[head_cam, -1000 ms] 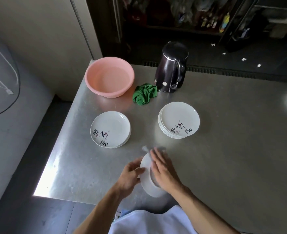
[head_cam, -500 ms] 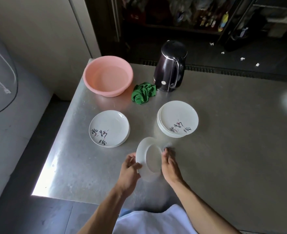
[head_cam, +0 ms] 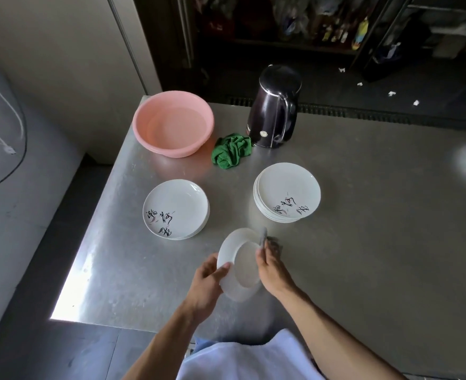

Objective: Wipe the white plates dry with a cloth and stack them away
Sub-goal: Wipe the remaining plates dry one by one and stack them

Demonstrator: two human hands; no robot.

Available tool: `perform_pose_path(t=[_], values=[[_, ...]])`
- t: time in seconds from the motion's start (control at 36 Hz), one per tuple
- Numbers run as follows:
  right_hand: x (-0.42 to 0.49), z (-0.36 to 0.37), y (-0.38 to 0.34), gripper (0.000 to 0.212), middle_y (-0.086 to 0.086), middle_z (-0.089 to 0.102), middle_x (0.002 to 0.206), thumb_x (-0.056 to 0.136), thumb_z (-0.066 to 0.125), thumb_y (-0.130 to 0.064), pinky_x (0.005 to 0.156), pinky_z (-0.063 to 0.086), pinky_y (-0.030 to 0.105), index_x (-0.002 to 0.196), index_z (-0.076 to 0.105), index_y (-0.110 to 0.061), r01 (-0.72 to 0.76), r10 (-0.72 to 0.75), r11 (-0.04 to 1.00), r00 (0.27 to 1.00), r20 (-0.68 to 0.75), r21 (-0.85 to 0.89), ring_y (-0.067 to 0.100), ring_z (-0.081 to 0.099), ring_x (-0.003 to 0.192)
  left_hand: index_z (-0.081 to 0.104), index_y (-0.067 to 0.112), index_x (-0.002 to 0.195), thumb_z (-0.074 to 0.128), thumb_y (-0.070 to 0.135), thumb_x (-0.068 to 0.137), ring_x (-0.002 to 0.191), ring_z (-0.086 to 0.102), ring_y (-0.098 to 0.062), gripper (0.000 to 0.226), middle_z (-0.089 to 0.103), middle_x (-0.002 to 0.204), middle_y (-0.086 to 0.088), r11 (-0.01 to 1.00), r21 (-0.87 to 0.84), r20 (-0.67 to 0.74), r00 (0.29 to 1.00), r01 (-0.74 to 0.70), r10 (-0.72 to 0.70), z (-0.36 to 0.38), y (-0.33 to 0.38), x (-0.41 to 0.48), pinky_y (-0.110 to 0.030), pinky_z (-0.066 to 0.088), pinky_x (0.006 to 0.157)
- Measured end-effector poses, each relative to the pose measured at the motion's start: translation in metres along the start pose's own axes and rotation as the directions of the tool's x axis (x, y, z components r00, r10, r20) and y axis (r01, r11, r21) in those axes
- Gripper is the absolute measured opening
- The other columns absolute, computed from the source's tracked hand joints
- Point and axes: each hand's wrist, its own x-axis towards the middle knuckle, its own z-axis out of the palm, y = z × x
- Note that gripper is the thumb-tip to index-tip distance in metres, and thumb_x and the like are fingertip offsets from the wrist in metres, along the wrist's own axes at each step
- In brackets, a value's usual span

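White plate (head_cam: 238,266), held tilted above the steel table (head_cam: 377,242), left hand (head_cam: 205,283) gripping its rim, right hand (head_cam: 274,272) at its far face with a pale cloth (head_cam: 263,237), fingers hidden so I cannot tell their hold; wiping looks unfinished, stacking still to come, left stack (head_cam: 175,209) and right stack (head_cam: 286,196) lying beyond.

**What the Tilted Plate Keeps Out of Sight**

The plate (head_cam: 237,267), held up by the counter's near edge, covers most of the right hand's (head_cam: 274,272) fingers, so their hold can't be made out. Only a blurred grey sliver of cloth (head_cam: 263,237) shows past its far rim. In the low stack (head_cam: 175,209) toward the counter's left edge and the taller stack (head_cam: 288,196) mid-counter, top plates hide the rest. The counter (head_cam: 363,215) runs off to the right, and both forearms are cut off at the bottom. The bottles (head_cam: 333,28) beyond are too small to tell.
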Motion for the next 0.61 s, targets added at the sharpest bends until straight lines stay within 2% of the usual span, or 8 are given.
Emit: perform_pose_path(t=[0.11, 0.17, 0.22, 0.33, 0.42, 0.47, 0.53, 0.61], values=[[-0.022, 0.002, 0.010, 0.062, 0.014, 0.013, 0.165, 0.107, 0.039, -0.033, 0.125, 0.009, 0.034, 0.158, 0.017, -0.006, 0.164, -0.133, 0.969, 0.977, 0.167, -0.183, 0.026, 0.010, 0.154, 0.063, 0.009, 0.111, 0.059, 0.005, 0.100, 0.086, 0.070, -0.028, 0.012, 0.068, 0.105, -0.020, 0.988, -0.153, -0.034, 0.999, 0.009, -0.014, 0.003, 0.005, 0.010, -0.044, 0.059, 0.072], [-0.037, 0.005, 0.007, 0.067, 0.012, 0.001, 0.166, 0.106, 0.039, -0.038, 0.125, 0.003, 0.036, 0.158, 0.011, -0.005, 0.343, -0.275, 0.909, 0.920, 0.279, -0.235, 0.026, -0.001, 0.154, 0.058, 0.009, 0.111, 0.052, 0.000, 0.103, 0.084, 0.071, -0.028, 0.014, 0.068, 0.104, -0.023, 0.967, -0.254, -0.051, 0.999, 0.006, -0.019, 0.008, 0.012, 0.013, -0.045, 0.059, 0.074], [-0.049, 0.006, -0.003, 0.073, 0.014, 0.002, 0.165, 0.104, 0.043, -0.041, 0.125, 0.008, 0.040, 0.157, 0.010, -0.003, 0.455, -0.361, 0.837, 0.876, 0.321, -0.303, 0.030, 0.000, 0.154, 0.055, 0.003, 0.118, 0.048, -0.003, 0.103, 0.088, 0.072, -0.032, 0.018, 0.068, 0.110, -0.029, 0.940, -0.341, -0.050, 0.998, 0.011, -0.030, 0.014, 0.019, 0.017, -0.047, 0.060, 0.077], [-0.048, 0.001, -0.021, 0.068, 0.020, 0.061, 0.133, 0.083, 0.078, -0.034, 0.097, 0.054, 0.041, 0.136, 0.056, 0.004, 0.434, -0.527, 0.690, 0.850, 0.010, -0.579, 0.034, 0.062, 0.120, 0.050, -0.007, 0.133, 0.044, -0.002, 0.105, 0.104, 0.070, -0.039, 0.029, 0.065, 0.123, -0.035, 0.919, -0.389, 0.028, 0.998, 0.056, -0.049, 0.028, 0.033, 0.022, -0.049, 0.059, 0.089], [-0.040, -0.003, -0.022, 0.055, 0.014, 0.066, 0.125, 0.086, 0.074, -0.026, 0.090, 0.057, 0.032, 0.133, 0.060, 0.000, 0.422, -0.608, 0.674, 0.783, -0.131, -0.606, 0.024, 0.068, 0.109, 0.062, 0.008, 0.118, 0.050, 0.014, 0.106, 0.099, 0.073, -0.022, 0.018, 0.073, 0.114, -0.016, 0.969, -0.246, 0.061, 0.998, 0.037, -0.022, 0.031, 0.040, 0.027, -0.040, 0.060, 0.080], [-0.032, -0.009, -0.022, 0.050, 0.012, 0.065, 0.127, 0.090, 0.068, -0.015, 0.092, 0.055, 0.029, 0.136, 0.056, -0.001, 0.389, -0.570, 0.723, 0.803, -0.176, -0.571, 0.022, 0.067, 0.109, 0.065, 0.017, 0.118, 0.052, 0.027, 0.106, 0.108, 0.066, -0.011, 0.020, 0.071, 0.119, 0.000, 0.997, -0.077, -0.020, 0.999, 0.025, -0.027, 0.029, 0.036, 0.033, -0.041, 0.051, 0.093], [-0.023, -0.017, -0.023, 0.046, 0.009, 0.068, 0.120, 0.087, 0.068, -0.004, 0.087, 0.051, 0.020, 0.132, 0.059, -0.004, 0.315, -0.479, 0.827, 0.828, -0.292, -0.465, 0.018, 0.068, 0.100, 0.060, 0.023, 0.108, 0.052, 0.033, 0.108, 0.091, 0.055, -0.006, 0.013, 0.062, 0.102, 0.006, 0.995, 0.104, -0.180, 0.984, 0.006, 0.013, 0.025, 0.026, 0.038, -0.037, 0.045, 0.086], [-0.013, -0.031, -0.023, 0.027, 0.009, 0.073, 0.105, 0.096, 0.059, -0.006, 0.077, 0.042, 0.016, 0.122, 0.064, -0.008, 0.085, -0.092, 0.996, 0.893, -0.441, -0.036, 0.020, 0.064, 0.090, 0.053, 0.015, 0.105, 0.046, 0.030, 0.109, 0.088, 0.048, -0.017, 0.017, 0.049, 0.096, -0.007, 0.958, 0.276, -0.273, 0.962, 0.080, -0.002, 0.020, 0.012, 0.040, -0.043, 0.047, 0.086]])
